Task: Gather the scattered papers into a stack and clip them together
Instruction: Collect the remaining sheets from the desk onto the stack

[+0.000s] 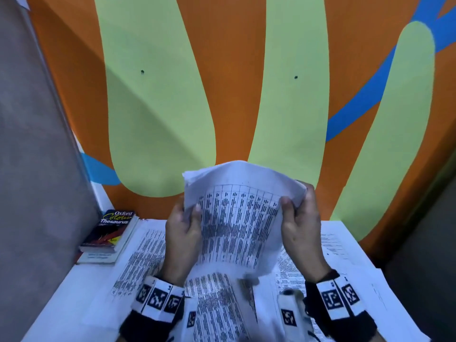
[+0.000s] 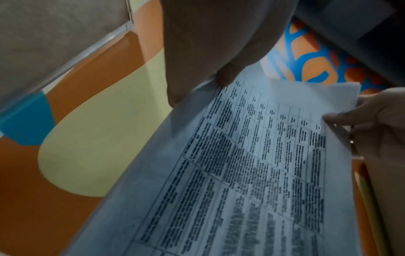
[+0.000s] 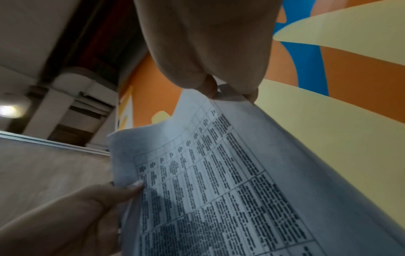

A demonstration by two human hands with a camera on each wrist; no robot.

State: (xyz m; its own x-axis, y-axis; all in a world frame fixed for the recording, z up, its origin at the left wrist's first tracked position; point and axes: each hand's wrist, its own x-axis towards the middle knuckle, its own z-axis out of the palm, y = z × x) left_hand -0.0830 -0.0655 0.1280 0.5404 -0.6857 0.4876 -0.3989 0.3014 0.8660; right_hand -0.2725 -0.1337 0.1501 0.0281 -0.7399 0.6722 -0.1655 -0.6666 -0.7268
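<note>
White table (image 1: pixel 74 292) strewn with papers (image 1: pixel 138 257), orange-green wall (image 1: pixel 234 82), fingers (image 1: pixel 195 211) gripping sheets (image 1: pixel 239 218)

Held papers (image 1: pixel 237 218) are raised above the table's (image 1: pixel 64 299) middle, left hand (image 1: pixel 182 233) at their left edge, right hand (image 1: pixel 299 225) at their right. Loose sheets (image 1: pixel 143 257) cover the table beneath. Two stacked books (image 1: pixel 111 233) occupy the far left corner, against the wall (image 1: pixel 234 82).

The head view is evenly bright, with a soft diagonal shadow across the painted wall (image 1: pixel 158 114) and strong wide-angle bending at the edges. Motion blur smears a small object (image 1: pixel 250 281) above the surface (image 1: pixel 74 299). Both wrist views are dimmer and softer, the printed sheets (image 2: pixel 252 155) bluish-grey, the near palms out of focus. A ceiling lamp (image 3: pixel 7 110) glares at left.
</note>
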